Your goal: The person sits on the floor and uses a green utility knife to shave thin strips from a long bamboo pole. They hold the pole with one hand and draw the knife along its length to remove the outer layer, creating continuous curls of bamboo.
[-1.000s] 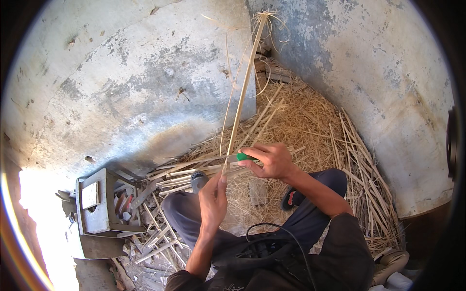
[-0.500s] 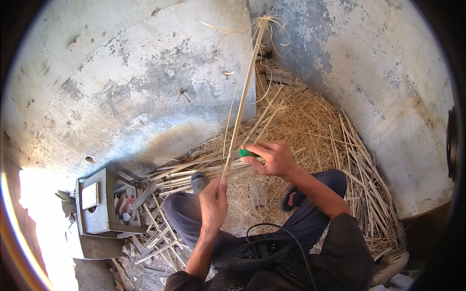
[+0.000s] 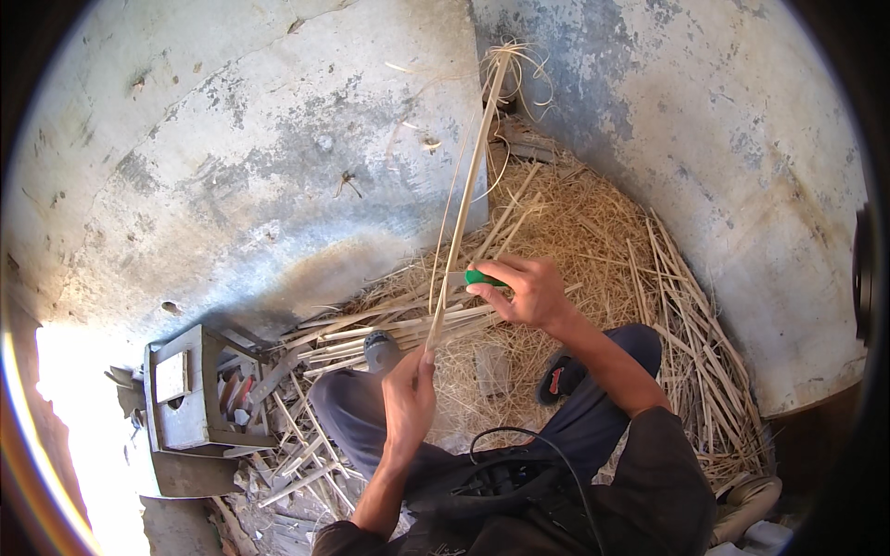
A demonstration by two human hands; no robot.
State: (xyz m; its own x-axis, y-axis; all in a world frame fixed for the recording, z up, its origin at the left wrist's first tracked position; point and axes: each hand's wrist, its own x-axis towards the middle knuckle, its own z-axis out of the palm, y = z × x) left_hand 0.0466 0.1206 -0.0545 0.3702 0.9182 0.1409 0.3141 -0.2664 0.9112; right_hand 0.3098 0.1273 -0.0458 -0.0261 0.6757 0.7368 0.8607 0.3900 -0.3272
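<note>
A long pale strip of split cane or bamboo (image 3: 473, 171) slants up and away from my left hand (image 3: 408, 397), whose fingers are closed around its near end. Thin curled shavings (image 3: 526, 63) cluster at its far tip, and a slender sliver (image 3: 445, 222) hangs off along its left side. My right hand (image 3: 528, 290) grips the green handle of a knife (image 3: 484, 277). The short blade points left and meets the strip, or lies very close to it, a little above my left hand.
Straw-like shavings (image 3: 593, 222) cover the floor, with piles of split strips (image 3: 691, 343) along the right wall (image 3: 723, 167) and at left centre. A grey box-like wooden frame (image 3: 199, 394) holding odds and ends stands at left. The left wall (image 3: 278, 157) rises close beyond the strip.
My right hand and the knife have moved slightly up and to the right along the strip. The loose sliver has shifted, while my left hand stays nearly in place.
</note>
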